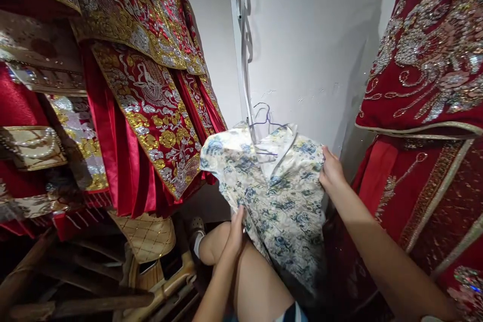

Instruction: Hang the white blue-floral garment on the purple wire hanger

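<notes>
A cream blouse with a blue floral print hangs spread out in front of me. It sits on a thin purple hanger, whose hook rises above the neckline and whose lower bar shows through the V-shaped opening. My left hand is closed on the blouse's side, below the sleeve on the left. At the right sleeve's edge, my right hand pinches the cloth between thumb and fingers. The blouse's lower end falls into shadow near my leg.
Red embroidered gowns hang on the left, and another beaded red gown hangs close on the right. A white metal rail runs along the grey wall. Wooden chair parts stand at the lower left.
</notes>
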`<action>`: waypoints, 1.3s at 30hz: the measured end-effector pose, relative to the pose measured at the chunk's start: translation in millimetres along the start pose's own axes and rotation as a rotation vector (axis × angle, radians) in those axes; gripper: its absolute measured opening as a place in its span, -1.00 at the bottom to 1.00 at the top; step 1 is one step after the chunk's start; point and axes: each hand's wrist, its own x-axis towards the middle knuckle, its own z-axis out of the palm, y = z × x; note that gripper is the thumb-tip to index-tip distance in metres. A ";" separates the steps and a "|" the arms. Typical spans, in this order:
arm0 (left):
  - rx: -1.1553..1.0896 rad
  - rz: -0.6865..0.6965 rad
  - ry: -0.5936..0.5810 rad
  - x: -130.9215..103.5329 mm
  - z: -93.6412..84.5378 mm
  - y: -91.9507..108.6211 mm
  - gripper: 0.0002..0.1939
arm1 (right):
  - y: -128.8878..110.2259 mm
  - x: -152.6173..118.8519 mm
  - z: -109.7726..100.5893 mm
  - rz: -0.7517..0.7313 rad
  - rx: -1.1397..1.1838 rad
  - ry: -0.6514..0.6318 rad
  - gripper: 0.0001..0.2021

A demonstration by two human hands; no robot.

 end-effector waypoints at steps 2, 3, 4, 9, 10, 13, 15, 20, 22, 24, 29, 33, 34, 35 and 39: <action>0.039 0.036 0.068 -2.0 0.7 -9.9 -0.30 | 12.8 -16.0 2.8 -0.017 -0.064 -0.067 -0.84; 0.053 0.059 0.099 -3.8 1.2 -13.3 -0.28 | 18.1 -22.7 1.1 -0.034 -0.097 -0.094 -0.81; 0.069 0.086 0.128 -6.1 1.7 -15.6 -0.27 | 22.3 -28.0 -2.8 -0.047 -0.128 -0.103 -0.78; 0.144 0.222 0.180 -24.9 1.7 -19.9 -0.28 | 33.6 -42.4 -43.8 -0.041 -0.238 -0.086 -0.66; 0.153 0.229 0.184 -29.3 1.6 -21.2 -0.28 | 37.0 -48.5 -54.6 -0.059 -0.258 -0.067 -0.64; 0.170 0.189 0.196 -41.9 1.6 -28.0 -0.25 | 56.5 -85.6 -88.3 -0.220 -0.355 0.127 -0.64; 0.186 0.181 0.215 -48.6 1.8 -34.0 -0.22 | 76.4 -122.7 -107.0 -0.260 -0.441 0.192 -0.68; 0.228 0.210 0.257 -56.8 0.0 -44.6 -0.15 | 120.3 -192.1 -106.8 0.443 -0.498 -0.415 -0.62; 0.238 0.206 0.253 -57.2 -1.9 -45.6 -0.14 | 125.7 -197.4 -91.0 0.472 -0.502 -0.585 -0.55; 0.245 0.198 0.254 -57.0 -3.4 -45.8 -0.14 | 125.7 -196.2 -75.9 0.402 -0.538 -0.645 -0.55; 0.249 0.182 0.248 -56.5 -3.6 -47.4 -0.07 | 125.3 -199.3 -60.0 0.329 -0.649 -0.613 -0.65; 0.247 0.163 0.268 -59.6 -3.2 -47.9 -0.19 | 128.5 -203.0 -61.8 0.282 -0.677 -0.589 -0.73; 0.261 0.168 0.292 -62.3 -2.8 -47.9 -0.25 | 127.9 -202.0 -63.8 0.290 -0.677 -0.595 -0.72; 0.286 0.193 0.332 -65.8 -1.9 -48.0 -0.29 | 126.4 -200.4 -66.6 0.300 -0.671 -0.601 -0.71; 0.505 0.491 0.575 -83.6 7.5 -50.9 -0.27 | 112.4 -191.1 -82.1 0.342 -0.651 -0.616 -0.72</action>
